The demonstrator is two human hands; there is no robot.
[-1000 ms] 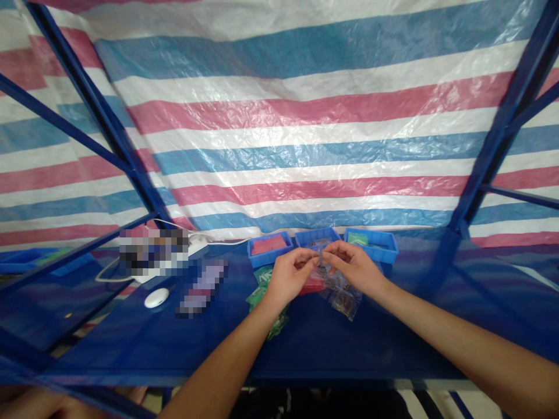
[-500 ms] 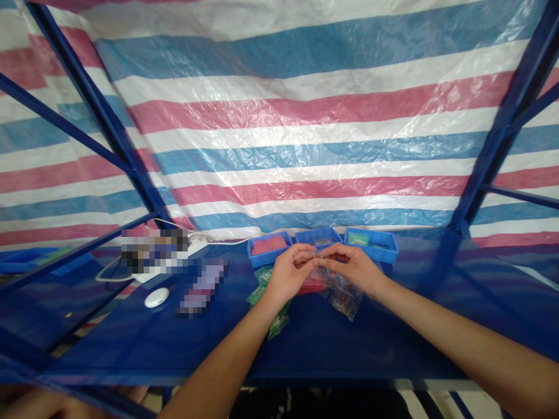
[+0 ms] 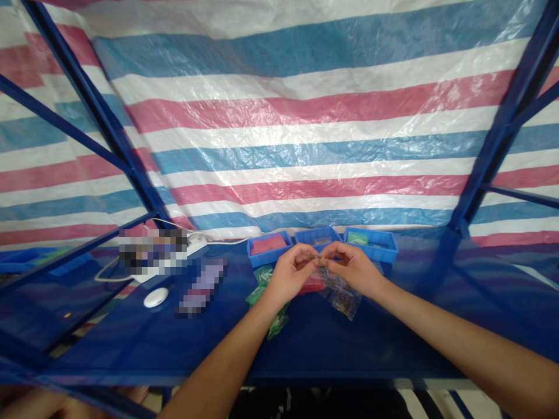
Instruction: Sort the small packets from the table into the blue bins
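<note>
My left hand [image 3: 294, 271] and my right hand [image 3: 351, 267] meet fingertip to fingertip above the table, in front of the blue bins. Both are closed in a pinch, on something too small to make out between them. Under and beside my left hand lie green packets [image 3: 279, 323]. Below the fingertips is a red packet [image 3: 312, 285]. Clear plastic bags with dark contents [image 3: 345, 299] lie under my right hand.
Behind my hands stand a left blue bin with red contents [image 3: 268, 245], a middle blue bin [image 3: 318, 235] and a right blue bin with a green packet [image 3: 373, 243]. A white round case [image 3: 156, 298] and blurred-out items lie left on the blue table [image 3: 371, 349]. Blue frame posts [image 3: 489, 151] flank it.
My fingertips have come slightly closer together at the pinch. The packets and bins stay where they were.
</note>
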